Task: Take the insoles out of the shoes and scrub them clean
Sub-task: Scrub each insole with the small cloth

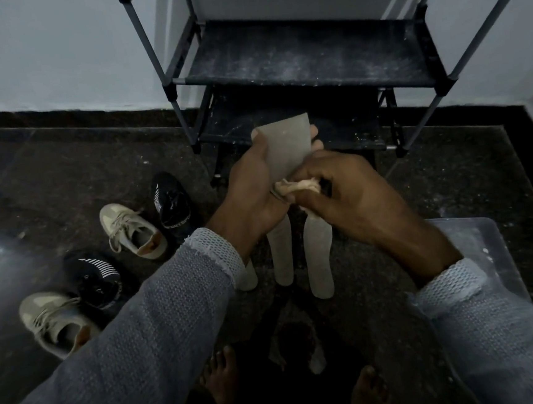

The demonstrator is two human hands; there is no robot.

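My left hand (250, 184) grips a grey insole (287, 145) upright, its fingers curled round the far edge. My right hand (345, 191) pinches a crumpled beige cloth (296, 188) against the lower part of that insole. Three more pale insoles (282, 255) lie side by side on the dark floor below my hands, one partly hidden by my left sleeve. Two beige sneakers (132, 229) and two black sneakers (171, 200) stand on the floor to the left.
A dusty black shoe rack (307, 56) with metal legs stands against the wall straight ahead. A clear plastic lid or box (485, 247) lies at the right under my right forearm. My bare feet (222, 379) are at the bottom.
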